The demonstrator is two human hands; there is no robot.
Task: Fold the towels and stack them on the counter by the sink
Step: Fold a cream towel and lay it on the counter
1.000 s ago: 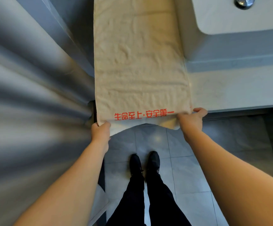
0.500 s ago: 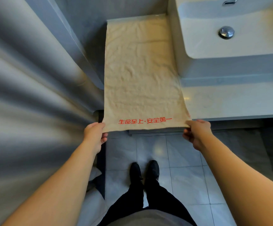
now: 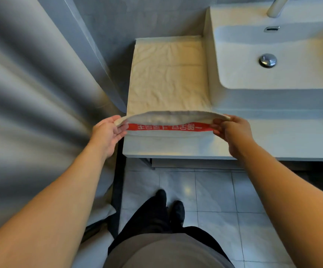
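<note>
A beige towel [image 3: 168, 74] with red printed characters lies lengthwise on the white counter [image 3: 176, 146] left of the sink [image 3: 272, 60]. Its near end is lifted off the counter and curled over, so the red lettering shows upside down underneath. My left hand [image 3: 108, 132] pinches the near left corner and my right hand [image 3: 232, 128] pinches the near right corner. Both hands hover above the counter's front strip. The far end of the towel rests flat against the back wall.
A grey curtain [image 3: 31, 103] hangs close on the left. The raised white basin has a metal drain [image 3: 267, 59] and a faucet [image 3: 276, 6] at the top right. Below are grey floor tiles [image 3: 214, 190] and my dark shoes [image 3: 178, 209].
My hands have lifted the towel's near edge from over the counter's front edge and carried it up and away from me, turning the lettered end over. The camera has tilted up.
</note>
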